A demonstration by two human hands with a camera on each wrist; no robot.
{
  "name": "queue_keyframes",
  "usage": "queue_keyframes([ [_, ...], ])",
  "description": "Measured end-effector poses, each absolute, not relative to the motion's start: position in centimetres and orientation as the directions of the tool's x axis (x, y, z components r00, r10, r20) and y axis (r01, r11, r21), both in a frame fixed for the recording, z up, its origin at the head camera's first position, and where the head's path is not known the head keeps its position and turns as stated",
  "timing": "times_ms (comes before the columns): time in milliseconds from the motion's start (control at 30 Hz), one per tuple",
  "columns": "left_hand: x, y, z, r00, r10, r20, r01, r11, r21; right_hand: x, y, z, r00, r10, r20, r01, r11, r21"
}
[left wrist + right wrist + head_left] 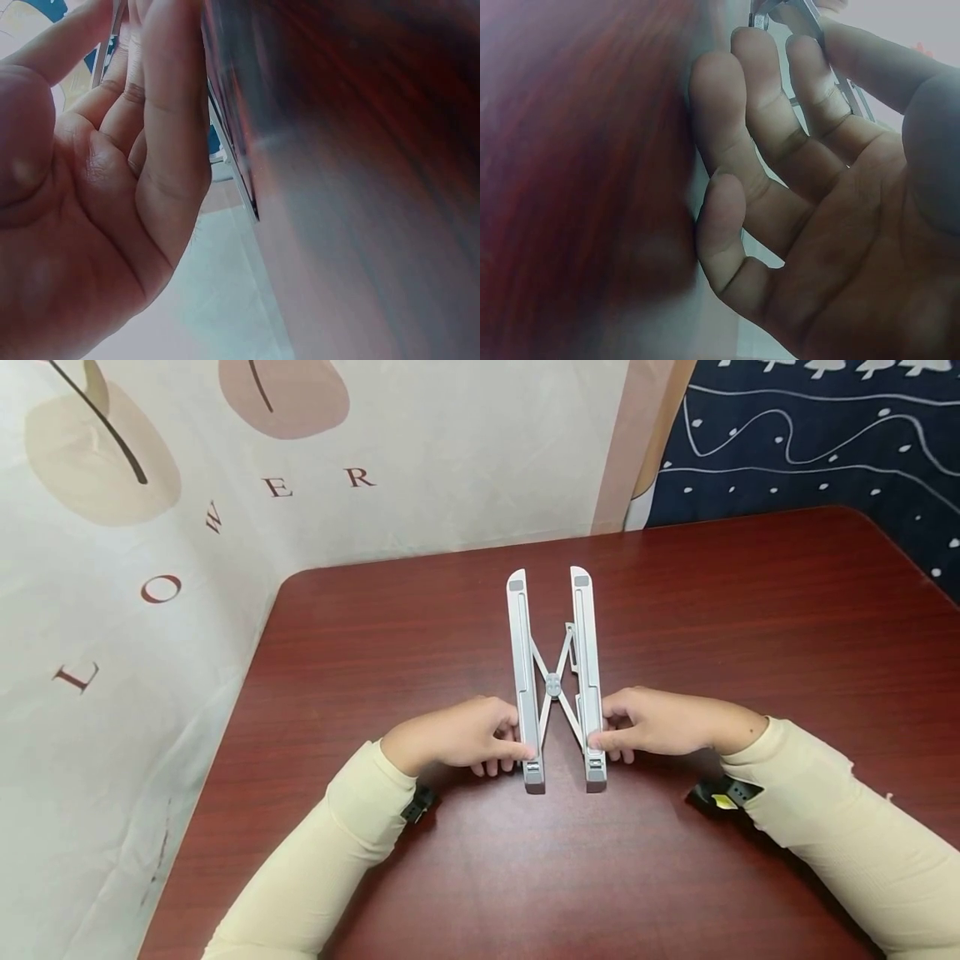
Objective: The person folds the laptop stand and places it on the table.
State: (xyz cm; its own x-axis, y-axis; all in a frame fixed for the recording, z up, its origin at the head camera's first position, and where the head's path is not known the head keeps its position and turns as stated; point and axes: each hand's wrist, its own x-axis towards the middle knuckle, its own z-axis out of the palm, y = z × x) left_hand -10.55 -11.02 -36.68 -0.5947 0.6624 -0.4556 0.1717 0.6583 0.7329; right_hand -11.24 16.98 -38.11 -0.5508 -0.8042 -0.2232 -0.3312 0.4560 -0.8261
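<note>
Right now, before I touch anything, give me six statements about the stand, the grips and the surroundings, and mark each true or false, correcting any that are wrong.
1. The left grip holds the left bar of the silver stand, and the right grip holds the right bar. True.
2. The two bars are pressed together. False: they stand apart, linked by crossed struts.
3. The left grip is on the middle of the crossed struts. False: it is near the close end of the left bar.
4. The table is reddish brown. True.
5. Both sleeves are dark blue. False: the sleeves are cream.
6. The pale sheet behind the table bears letters. True.
</note>
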Motion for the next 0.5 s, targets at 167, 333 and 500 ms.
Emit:
queue_keyframes([
  [167,-10.5,-11.01,-36.8,-0.591,0.669,-0.451,0.186,0.657,0.731,-11.24,16.92,-38.33,-0.562,-0.793,-0.237,-0.329,0.477,-0.815],
  [333,-10.36,-10.94,-36.95,-0.575,0.672,-0.466,0.173,0.657,0.734,-11.17,16.81,-38.53,-0.558,-0.79,-0.255,-0.315,0.486,-0.815],
  [500,-10.29,-10.9,-36.95,-0.581,0.67,-0.461,0.175,0.657,0.733,-11.09,16.7,-38.49,-0.556,-0.793,-0.248,-0.319,0.479,-0.818],
])
